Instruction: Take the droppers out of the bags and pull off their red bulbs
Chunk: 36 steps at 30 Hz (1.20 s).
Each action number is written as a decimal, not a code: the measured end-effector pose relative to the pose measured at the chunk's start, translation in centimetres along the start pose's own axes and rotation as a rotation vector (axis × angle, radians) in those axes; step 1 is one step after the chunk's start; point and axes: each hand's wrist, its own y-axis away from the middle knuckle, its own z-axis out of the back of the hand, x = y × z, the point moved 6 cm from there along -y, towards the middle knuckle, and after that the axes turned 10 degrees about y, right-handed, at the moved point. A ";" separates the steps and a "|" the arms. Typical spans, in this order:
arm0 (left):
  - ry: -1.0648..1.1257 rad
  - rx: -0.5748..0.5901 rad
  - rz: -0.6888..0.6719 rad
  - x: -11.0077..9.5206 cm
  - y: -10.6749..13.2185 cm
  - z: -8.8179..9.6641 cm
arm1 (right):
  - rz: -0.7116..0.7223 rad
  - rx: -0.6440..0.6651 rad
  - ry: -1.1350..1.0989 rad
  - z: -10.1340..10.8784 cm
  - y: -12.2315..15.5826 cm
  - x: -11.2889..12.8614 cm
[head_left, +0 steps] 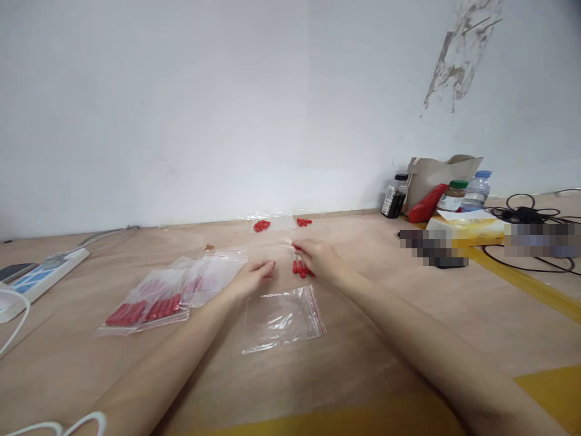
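My right hand is closed at the fingertips on small red-ended sticks; their red ends hang below my fingers, and pale stems show above them. To its left, my left hand has its fingers curled together, and what they may hold is hidden. In front of both hands a clear zip bag lies flat, its red-lined seal on the right. Left of my left hand, several overlapping zip bags lie fanned out, with red pieces inside the nearer ones.
Two small heaps of red pieces lie near the wall, with clear plastic beside them. A power strip with a phone is at far left. At right stand a dark bottle, a grey bag, a jar and black cables.
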 end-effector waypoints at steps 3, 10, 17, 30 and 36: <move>0.082 -0.039 0.057 0.1 -2.8 -0.5 | 0.210 0.190 0.356 -3.4 -0.5 2.7; 0.080 -0.051 0.046 0.7 -5.6 -1.5 | 0.287 0.290 0.434 -6.5 -0.3 3.8; 0.092 -0.019 0.029 1.0 -5.4 -2.3 | 0.183 0.234 0.405 -4.1 0.3 2.7; 0.118 -0.071 0.007 1.3 -5.3 -2.2 | -0.049 0.057 0.086 -0.2 7.6 -1.7; 0.073 -0.055 -0.059 1.5 -5.7 -2.2 | -0.123 0.063 -0.046 -0.6 7.8 -2.1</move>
